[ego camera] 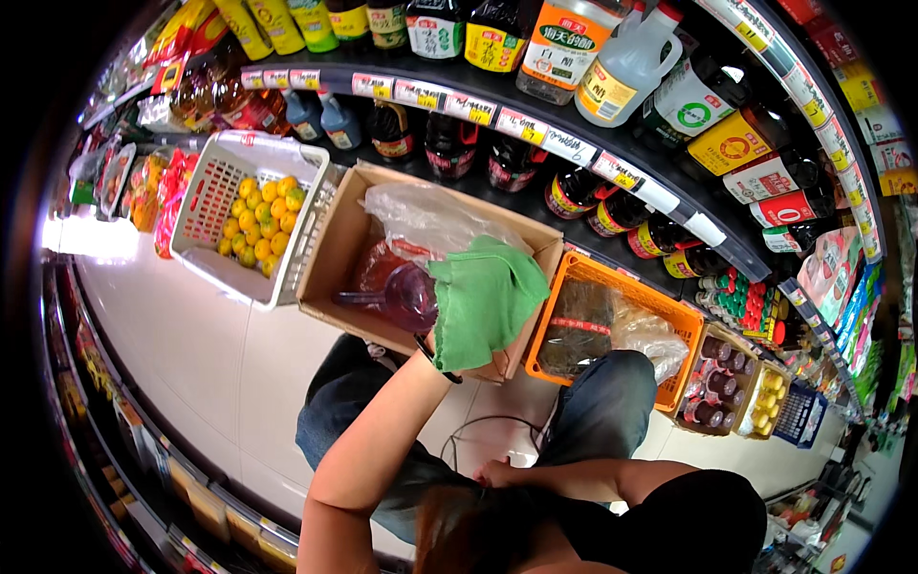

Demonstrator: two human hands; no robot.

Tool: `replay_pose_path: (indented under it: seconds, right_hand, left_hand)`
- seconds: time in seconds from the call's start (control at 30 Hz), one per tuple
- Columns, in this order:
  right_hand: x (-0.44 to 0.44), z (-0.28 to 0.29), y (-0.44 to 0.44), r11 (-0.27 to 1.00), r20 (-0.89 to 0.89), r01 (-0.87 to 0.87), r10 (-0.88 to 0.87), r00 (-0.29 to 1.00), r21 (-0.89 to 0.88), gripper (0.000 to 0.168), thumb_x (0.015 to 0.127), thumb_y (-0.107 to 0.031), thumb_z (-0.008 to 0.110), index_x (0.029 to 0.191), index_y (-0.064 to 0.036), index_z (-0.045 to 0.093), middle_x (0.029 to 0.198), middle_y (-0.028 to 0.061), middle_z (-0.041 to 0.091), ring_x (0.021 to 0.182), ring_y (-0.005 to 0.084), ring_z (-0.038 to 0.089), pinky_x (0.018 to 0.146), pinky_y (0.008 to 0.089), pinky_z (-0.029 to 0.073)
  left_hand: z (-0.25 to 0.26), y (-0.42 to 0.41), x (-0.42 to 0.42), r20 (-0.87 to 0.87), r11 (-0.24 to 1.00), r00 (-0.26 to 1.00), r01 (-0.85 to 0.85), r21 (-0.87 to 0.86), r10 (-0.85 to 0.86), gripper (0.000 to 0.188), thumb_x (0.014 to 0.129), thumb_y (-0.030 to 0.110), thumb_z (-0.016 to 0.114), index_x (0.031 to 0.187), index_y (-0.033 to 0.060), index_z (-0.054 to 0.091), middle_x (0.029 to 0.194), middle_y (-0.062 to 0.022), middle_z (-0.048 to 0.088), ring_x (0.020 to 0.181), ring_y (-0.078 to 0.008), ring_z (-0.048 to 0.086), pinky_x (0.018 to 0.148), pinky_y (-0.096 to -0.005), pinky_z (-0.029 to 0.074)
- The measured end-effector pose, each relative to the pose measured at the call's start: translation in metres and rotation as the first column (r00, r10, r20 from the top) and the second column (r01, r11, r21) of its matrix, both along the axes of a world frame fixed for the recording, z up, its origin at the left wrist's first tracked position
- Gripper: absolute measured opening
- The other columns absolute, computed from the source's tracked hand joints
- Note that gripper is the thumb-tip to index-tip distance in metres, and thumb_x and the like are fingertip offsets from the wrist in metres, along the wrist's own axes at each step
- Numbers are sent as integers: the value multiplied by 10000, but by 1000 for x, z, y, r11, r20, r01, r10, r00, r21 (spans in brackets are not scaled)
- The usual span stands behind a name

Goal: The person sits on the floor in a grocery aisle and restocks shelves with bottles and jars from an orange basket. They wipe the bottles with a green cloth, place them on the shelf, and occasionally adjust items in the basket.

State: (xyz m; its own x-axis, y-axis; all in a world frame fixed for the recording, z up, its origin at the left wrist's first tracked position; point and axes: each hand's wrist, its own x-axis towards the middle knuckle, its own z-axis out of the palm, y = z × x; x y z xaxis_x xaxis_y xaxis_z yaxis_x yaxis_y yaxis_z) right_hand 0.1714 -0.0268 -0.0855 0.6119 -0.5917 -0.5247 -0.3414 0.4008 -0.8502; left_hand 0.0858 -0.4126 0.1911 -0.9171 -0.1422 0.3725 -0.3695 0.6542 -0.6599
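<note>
My left hand (432, 346), with a dark band at the wrist, reaches over an open cardboard box (333, 247). A green cloth (488, 298) covers its fingers and hangs around the hand. Below the cloth in the box lie a clear plastic scoop with a handle (409, 294), reddish packed goods (380, 262) and a sheet of clear plastic film (430, 208). Between my knees, low over the floor, is my right hand (493, 472). Its fingers look curled, but what they hold, if anything, is unclear. A thin black cable (495, 418) loops on the tiles close by.
A white basket (201, 208) of yellow-orange citrus fruit (262, 222) stands left of the box. An orange crate (534, 359) with bagged goods stands right. Shelves of sauce and vinegar bottles (617, 72) rise behind, edged with price tags (459, 104). Another shelf (143, 445) runs behind me.
</note>
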Motion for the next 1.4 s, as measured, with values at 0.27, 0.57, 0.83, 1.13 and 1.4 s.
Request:
replay_pose_path:
  seconds: [0.27, 0.57, 0.83, 1.13, 1.4]
  right_hand:
    - [26, 12, -58, 999, -173, 22, -17, 985, 28, 146, 676, -243, 610, 777, -139, 627, 743, 105, 656, 728, 323, 641, 565, 500, 369]
    - [70, -20, -103, 978, -56, 205, -207, 977, -35, 124, 681, -284, 649, 697, -162, 636, 705, 92, 616, 683, 329, 584, 561, 541, 349]
    - [99, 3, -167, 949, -220, 311, -295, 930, 41, 246, 713, -374, 626, 739, -135, 678, 695, 115, 614, 670, 330, 575, 629, 544, 397]
    - [108, 3, -197, 924, -152, 382, -380, 912, -22, 237, 757, -296, 602, 797, -81, 692, 777, 154, 667, 731, 340, 632, 691, 480, 480]
    - [-10, 51, -222, 766, -597, 238, -623, 505, -598, 233, 844, -214, 532, 756, -56, 678, 759, 177, 666, 757, 372, 662, 690, 479, 512]
  left_hand:
    - [1, -44, -30, 3, 972, 975, 221, 73, -222, 153, 811, 201, 539, 919, 94, 561, 800, -107, 580, 643, -221, 560, 533, -327, 465]
    - [-1, -89, -43, -122, 936, 933, 320, -144, -338, 170, 881, 147, 518, 1031, 65, 520, 916, -93, 596, 705, -197, 543, 560, -306, 458]
    - [30, -112, -51, -38, 834, 923, 327, -444, -382, 132, 875, 91, 499, 1000, 58, 526, 857, -90, 604, 683, -175, 544, 532, -285, 435]
    - [41, -141, -33, -271, 769, 731, 637, -60, -627, 118, 870, 94, 548, 978, 67, 588, 818, -90, 593, 724, -220, 583, 549, -337, 489]
    - [45, -126, -23, -612, -956, 789, 216, 197, 52, 346, 987, 260, 463, 1225, 31, 564, 1238, -131, 606, 1142, -280, 584, 1002, -388, 469]
